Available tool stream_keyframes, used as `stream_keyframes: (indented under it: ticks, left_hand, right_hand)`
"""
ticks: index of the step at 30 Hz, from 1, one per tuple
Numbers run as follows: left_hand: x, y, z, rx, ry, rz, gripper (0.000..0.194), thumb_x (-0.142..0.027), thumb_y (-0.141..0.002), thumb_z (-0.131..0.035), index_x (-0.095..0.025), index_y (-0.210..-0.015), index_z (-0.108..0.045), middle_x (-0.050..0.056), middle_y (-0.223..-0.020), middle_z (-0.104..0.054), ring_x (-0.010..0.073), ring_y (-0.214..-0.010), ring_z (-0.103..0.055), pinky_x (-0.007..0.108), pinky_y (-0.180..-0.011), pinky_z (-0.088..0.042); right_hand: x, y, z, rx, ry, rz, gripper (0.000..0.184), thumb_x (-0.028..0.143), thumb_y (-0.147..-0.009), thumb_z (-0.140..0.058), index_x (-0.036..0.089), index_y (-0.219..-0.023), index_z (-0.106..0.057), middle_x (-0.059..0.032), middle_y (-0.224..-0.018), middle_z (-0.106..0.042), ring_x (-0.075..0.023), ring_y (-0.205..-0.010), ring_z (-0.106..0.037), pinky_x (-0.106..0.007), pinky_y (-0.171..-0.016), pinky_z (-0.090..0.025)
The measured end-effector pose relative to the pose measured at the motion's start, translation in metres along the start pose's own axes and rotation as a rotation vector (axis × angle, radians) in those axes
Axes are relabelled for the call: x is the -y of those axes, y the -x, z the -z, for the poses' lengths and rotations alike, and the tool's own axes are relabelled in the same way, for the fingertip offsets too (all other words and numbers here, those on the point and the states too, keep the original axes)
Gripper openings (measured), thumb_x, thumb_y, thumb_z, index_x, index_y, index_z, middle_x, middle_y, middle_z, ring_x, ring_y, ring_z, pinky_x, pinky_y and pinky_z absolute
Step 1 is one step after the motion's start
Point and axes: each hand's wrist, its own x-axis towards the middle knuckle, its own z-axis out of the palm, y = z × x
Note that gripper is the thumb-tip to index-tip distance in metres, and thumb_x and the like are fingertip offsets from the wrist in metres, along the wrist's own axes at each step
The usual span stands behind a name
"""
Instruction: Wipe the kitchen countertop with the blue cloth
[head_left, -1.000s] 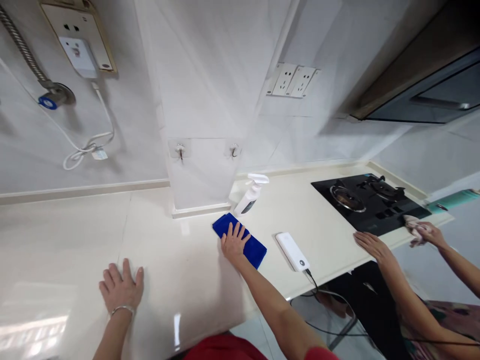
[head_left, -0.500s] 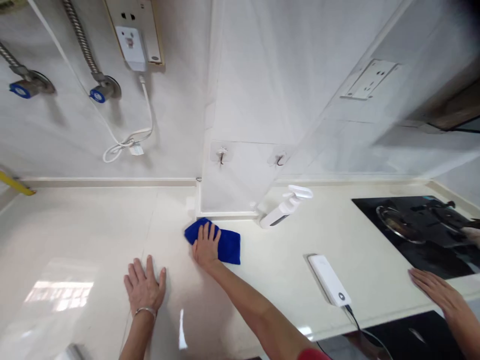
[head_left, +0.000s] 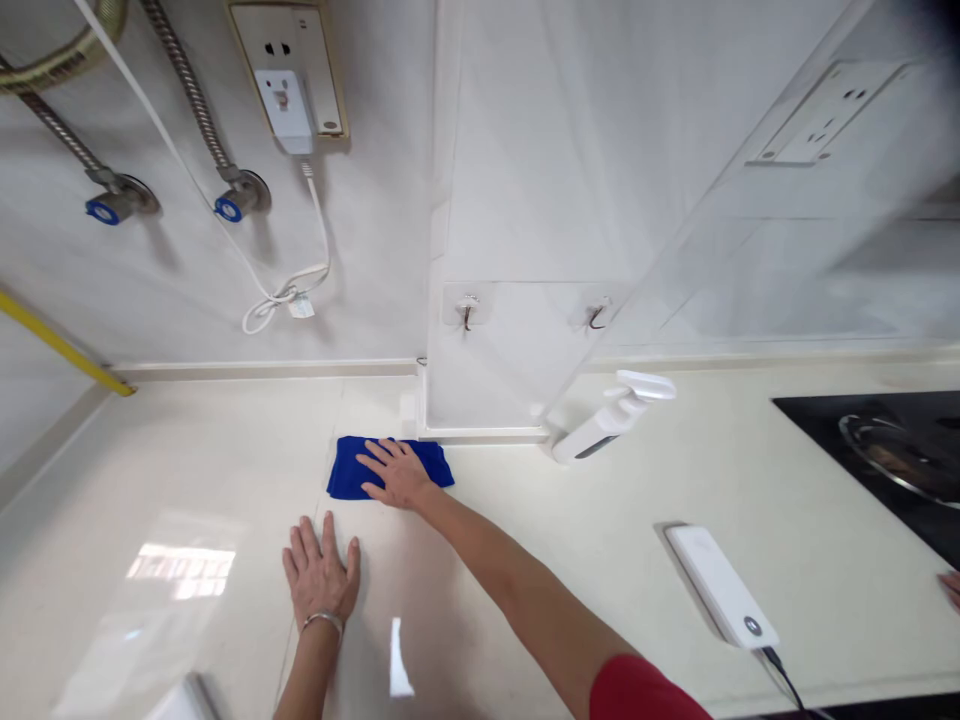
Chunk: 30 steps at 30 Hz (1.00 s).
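Observation:
A folded blue cloth (head_left: 349, 468) lies on the pale countertop at the foot of the jutting wall corner. My right hand (head_left: 397, 472) rests flat across it, palm down, fingers spread over the fabric rather than gripped around it. Nearer to me and to the left, my left hand (head_left: 321, 575) is laid flat on the bare counter, fingers apart, with a bracelet (head_left: 324, 622) at its wrist. A white spray bottle (head_left: 600, 425) leans tilted near the wall, to the right of the cloth.
A white power bank (head_left: 720, 585) with a black cable lies on the counter's right side. Beyond it is a black cooktop (head_left: 817, 425); another person's fingertips (head_left: 952, 585) show at the right edge. A yellow pipe (head_left: 64, 345), hooks (head_left: 466, 312) and a corded plug (head_left: 285, 110) line the walls.
My right hand has slid the blue cloth leftward along the wall's foot, and the cloth now lies straighter. The view has turned left. My left hand stays about where it was on the counter.

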Motion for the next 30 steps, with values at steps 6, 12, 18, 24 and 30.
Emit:
stream_keyframes:
  ticks: [6, 12, 18, 24, 30]
  left_hand:
    - [0.0, 0.002, 0.002, -0.034, 0.017, -0.003, 0.055, -0.035, -0.095, -0.034, -0.016, -0.147, -0.04, 0.021, -0.157, -0.027, 0.033, -0.149, -0.014, 0.052, -0.119, -0.017]
    - [0.0, 0.002, 0.005, -0.034, 0.034, 0.021, 0.055, -0.031, -0.093, -0.04, -0.016, -0.146, -0.041, 0.02, -0.157, -0.028, 0.0337, -0.148, -0.017, 0.053, -0.118, -0.018]
    - [0.005, 0.002, 0.001, -0.02, 0.043, 0.015, 0.053, -0.024, -0.092, -0.038, -0.016, -0.145, -0.043, 0.019, -0.156, -0.03, 0.0335, -0.148, -0.017, 0.053, -0.119, -0.018]
    - [0.005, 0.002, 0.0, -0.033, 0.042, 0.01, 0.053, -0.022, -0.093, -0.035, -0.016, -0.145, -0.043, 0.019, -0.156, -0.03, 0.0317, -0.149, -0.013, 0.053, -0.119, -0.018]
    - [0.007, 0.002, -0.005, -0.036, 0.032, 0.01, 0.052, -0.024, -0.094, -0.032, -0.017, -0.145, -0.043, 0.018, -0.157, -0.03, 0.029, -0.15, -0.01, 0.053, -0.119, -0.018]
  right_hand:
    - [0.031, 0.083, -0.014, -0.011, 0.058, -0.158, 0.068, 0.054, -0.096, -0.03, 0.02, -0.154, -0.019, -0.0136, -0.161, -0.018, -0.035, -0.143, -0.027, -0.054, -0.112, -0.027]
    - [0.013, 0.146, 0.009, 0.195, 0.004, 0.31, 0.071, 0.052, -0.09, -0.047, 0.02, -0.151, -0.029, -0.0132, -0.156, -0.033, -0.0332, -0.142, -0.03, -0.052, -0.113, -0.031]
    - [0.004, 0.116, 0.001, 0.191, -0.053, 0.516, 0.064, 0.033, -0.093, -0.043, 0.02, -0.153, -0.024, -0.0091, -0.162, -0.02, -0.0222, -0.15, -0.012, -0.046, -0.123, -0.017]
    - [0.019, 0.026, -0.018, -0.029, 0.06, 0.091, 0.063, 0.037, -0.096, -0.035, 0.012, -0.153, -0.022, -0.0139, -0.162, -0.008, -0.0265, -0.151, -0.006, -0.045, -0.124, -0.012]
    - [-0.005, -0.065, -0.024, -0.163, 0.091, -0.406, 0.066, 0.033, -0.095, -0.035, 0.004, -0.152, -0.021, -0.0215, -0.161, -0.009, -0.0337, -0.15, -0.01, -0.055, -0.12, -0.003]
